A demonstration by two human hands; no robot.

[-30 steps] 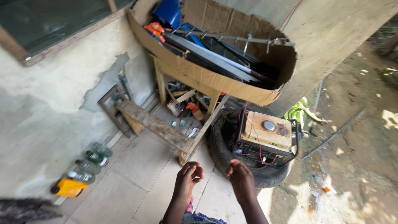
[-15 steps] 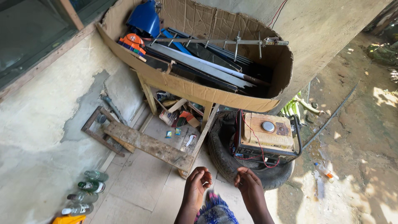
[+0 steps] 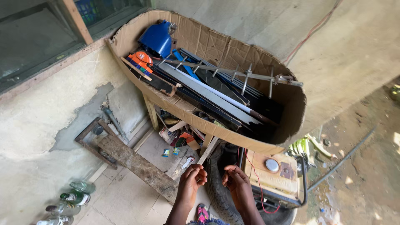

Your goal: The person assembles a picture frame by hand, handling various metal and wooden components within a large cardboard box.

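Two bare hands are raised at the bottom centre of the frame, fingers curled toward each other. The left hand has its fingertips drawn together as if pinching something thin; the right hand is half curled beside it. What is pinched, if anything, cannot be told. Both are held just apart, above a worn tyre laid flat on the floor, which serves as a seat for a yellowish generator with red wiring at lower right. A rough plank is laid on the tiled floor at lower centre-left, and empty glass bottles are gathered against the wall at the lower left corner, out of the walking path. Farther up, at the middle of the frame, a long cardboard box is carried on a wooden counter, its sides kept high so that long items stay in: an aerial, flat dark panels, an orange tool and a blue container.
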